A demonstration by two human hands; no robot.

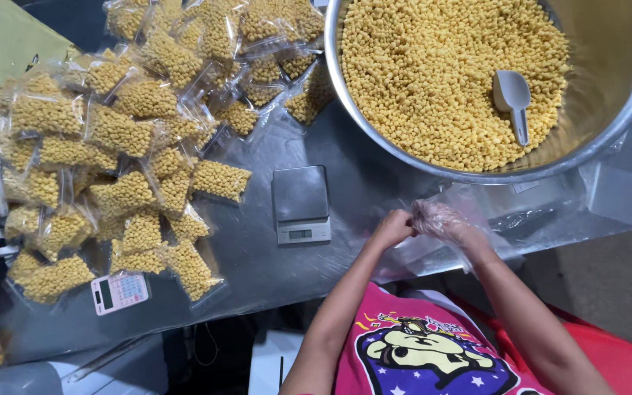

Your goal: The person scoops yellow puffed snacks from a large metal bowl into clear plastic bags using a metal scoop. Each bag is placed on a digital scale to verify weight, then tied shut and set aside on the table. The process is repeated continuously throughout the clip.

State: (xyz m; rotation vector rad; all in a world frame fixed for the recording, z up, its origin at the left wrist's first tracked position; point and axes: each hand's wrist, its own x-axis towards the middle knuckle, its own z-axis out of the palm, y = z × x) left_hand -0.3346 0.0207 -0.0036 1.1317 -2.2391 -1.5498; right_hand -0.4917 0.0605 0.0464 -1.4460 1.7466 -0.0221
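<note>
Bag (433,245), clear and empty, lies at table edge under your hands; left hand (393,228) pinches its rim, gloved right hand (440,219) grips same rim beside it.

Beside the one small scale (301,203) on the tabletop (257,263) there stood one large steel bowl (623,110), and in it lay one grey scoop (513,99). Left of the scale lay one calculator (118,291) and some thirty filled bags (118,132), too heaped for an exact count. Two hands, left (393,228) and right (437,218), were in view.
</note>
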